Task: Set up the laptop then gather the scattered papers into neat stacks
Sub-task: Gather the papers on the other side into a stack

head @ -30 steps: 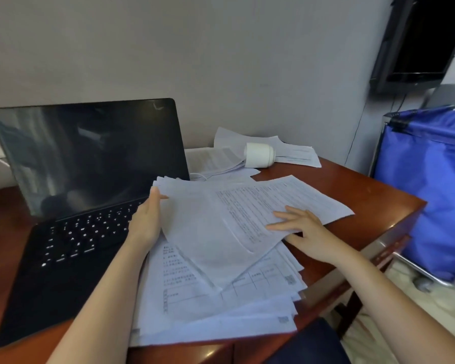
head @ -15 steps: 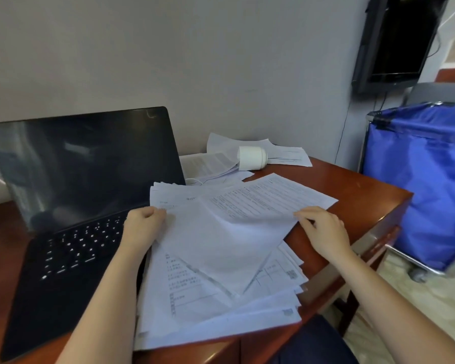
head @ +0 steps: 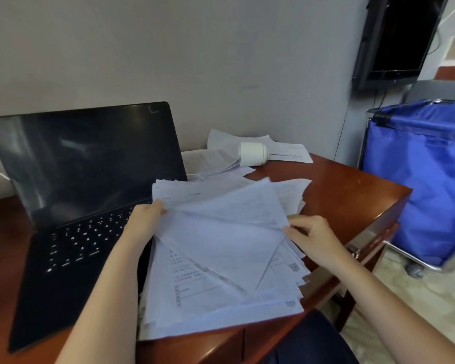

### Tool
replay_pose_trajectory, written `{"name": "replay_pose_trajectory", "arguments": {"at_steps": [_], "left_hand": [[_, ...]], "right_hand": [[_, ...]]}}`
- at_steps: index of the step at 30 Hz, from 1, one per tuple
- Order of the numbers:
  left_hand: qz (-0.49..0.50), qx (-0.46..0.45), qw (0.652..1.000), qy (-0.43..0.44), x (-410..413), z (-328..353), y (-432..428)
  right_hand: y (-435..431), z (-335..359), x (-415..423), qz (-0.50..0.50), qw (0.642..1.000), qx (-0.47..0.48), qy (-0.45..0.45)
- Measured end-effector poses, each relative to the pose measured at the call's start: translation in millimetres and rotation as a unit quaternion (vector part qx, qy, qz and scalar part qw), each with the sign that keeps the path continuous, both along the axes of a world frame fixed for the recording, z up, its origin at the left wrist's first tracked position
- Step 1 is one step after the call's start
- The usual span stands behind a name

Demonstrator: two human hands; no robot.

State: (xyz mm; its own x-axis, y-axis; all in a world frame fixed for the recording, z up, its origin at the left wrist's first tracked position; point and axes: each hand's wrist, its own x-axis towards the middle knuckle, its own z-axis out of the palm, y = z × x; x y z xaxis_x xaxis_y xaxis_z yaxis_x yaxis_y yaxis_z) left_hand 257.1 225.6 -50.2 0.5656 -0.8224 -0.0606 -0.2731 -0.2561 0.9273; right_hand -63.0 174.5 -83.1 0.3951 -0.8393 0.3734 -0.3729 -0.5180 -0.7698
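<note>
Left grip (head: 143,219), right grip (head: 314,236), both pinching papers (head: 221,232)

On the desk (head: 352,195), laptop (head: 90,193) left, paper pile (head: 221,258) just right, jar (head: 254,154) behind, seemingly on more sheets (head: 289,151).

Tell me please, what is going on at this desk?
A person is gathering papers on a wooden desk. The left hand grips the left edge of a few upper sheets and the right hand pinches their right corner, holding them askew over an untidy pile of printed papers. The black laptop stands open beside it, screen dark. At the back lie other papers and a white jar on its side, not yet gathered.
</note>
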Motion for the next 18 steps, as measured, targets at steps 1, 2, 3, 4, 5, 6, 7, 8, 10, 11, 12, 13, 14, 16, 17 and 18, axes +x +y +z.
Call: {"name": "replay_pose_trajectory", "arguments": {"at_steps": [1, 2, 3, 4, 5, 6, 7, 8, 10, 11, 12, 13, 14, 16, 17, 18], "left_hand": [[-0.003, -0.002, 1.0, 0.022, -1, 2, -1], [-0.007, -0.003, 1.0, 0.03, -2, 2, -1], [-0.024, 0.009, 0.999, 0.03, -5, 5, 2], [-0.043, 0.01, 0.999, 0.025, -6, 7, 4], [-0.069, 0.018, 0.997, 0.014, -6, 7, 5], [-0.095, 0.021, 0.995, 0.001, -7, 9, 8], [-0.122, 0.03, 0.992, -0.02, -5, 8, 9], [-0.142, 0.042, 0.988, -0.046, -5, 8, 11], [-0.154, 0.059, 0.982, -0.087, -3, 8, 11], [-0.152, 0.062, 0.982, -0.094, -2, 7, 10], [-0.151, 0.064, 0.982, -0.098, -3, 7, 10], [-0.151, 0.066, 0.981, -0.103, -3, 7, 9], [-0.152, 0.071, 0.98, -0.108, -4, 8, 9], [-0.16, 0.082, 0.977, -0.119, -5, 7, 9], [-0.162, 0.08, 0.976, -0.124, -5, 6, 8], [-0.163, 0.076, 0.975, -0.128, -6, 5, 8]], "right_hand": [[2, -3, 0, 0.014, 1.0, 0.005, 0.022], [4, -4, 1, 0.022, 0.999, 0.014, 0.035], [5, -3, 1, 0.027, 0.999, 0.023, 0.041], [5, 0, 1, 0.037, 0.998, 0.039, 0.04], [4, 1, 1, 0.053, 0.996, 0.062, 0.036], [3, 3, 2, 0.061, 0.994, 0.092, 0.026], [4, 6, 4, 0.053, 0.992, 0.116, 0.005], [5, 8, 4, 0.018, 0.991, 0.132, -0.017], [8, 14, 4, -0.087, 0.985, 0.141, -0.053], [9, 18, 5, -0.12, 0.976, 0.161, -0.087], [8, 21, 6, -0.129, 0.961, 0.199, -0.144], [8, 24, 7, -0.121, 0.937, 0.248, -0.216], [6, 25, 9, -0.106, 0.907, 0.299, -0.277], [-3, 24, 17, -0.094, 0.884, 0.34, -0.305], [-8, 22, 21, -0.098, 0.894, 0.332, -0.284], [-17, 15, 24, -0.112, 0.907, 0.314, -0.259]]}}
